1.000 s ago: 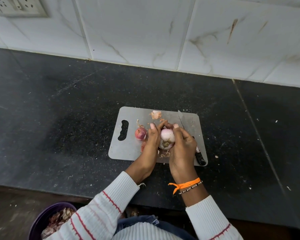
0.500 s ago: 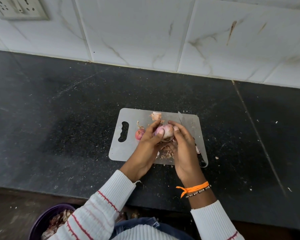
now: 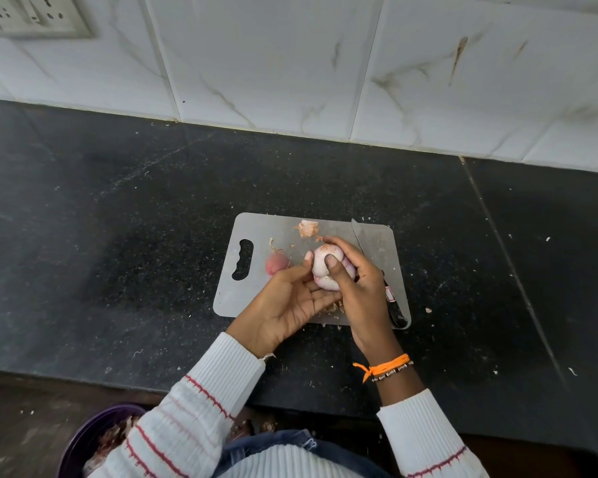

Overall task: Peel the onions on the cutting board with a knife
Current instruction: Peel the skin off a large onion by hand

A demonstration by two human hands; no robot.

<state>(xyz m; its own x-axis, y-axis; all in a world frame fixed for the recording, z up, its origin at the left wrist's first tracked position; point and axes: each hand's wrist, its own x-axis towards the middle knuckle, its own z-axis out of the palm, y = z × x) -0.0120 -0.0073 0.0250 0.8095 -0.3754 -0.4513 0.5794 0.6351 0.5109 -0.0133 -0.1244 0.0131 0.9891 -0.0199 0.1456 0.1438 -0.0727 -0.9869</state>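
Over the grey plastic cutting board (image 3: 387, 250), the right hand (image 3: 358, 288) grips a pale, mostly peeled onion (image 3: 327, 270); the open left hand (image 3: 290, 298) cups beneath, probably catching skin. An unpeeled red onion (image 3: 276, 263) waits at nine o'clock; the black-handled knife (image 3: 392, 305) lies idle at three o'clock.

Peeled onion (image 3: 327, 267) in right hand (image 3: 356, 288) above cutting board (image 3: 256, 298)

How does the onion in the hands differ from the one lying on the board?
The held onion looks pale and mostly peeled; the board onion keeps its reddish skin. The held onion is gripped by the right hand above the cutting board, touched by the left hand; the board onion rests untouched. The held onion looks larger.
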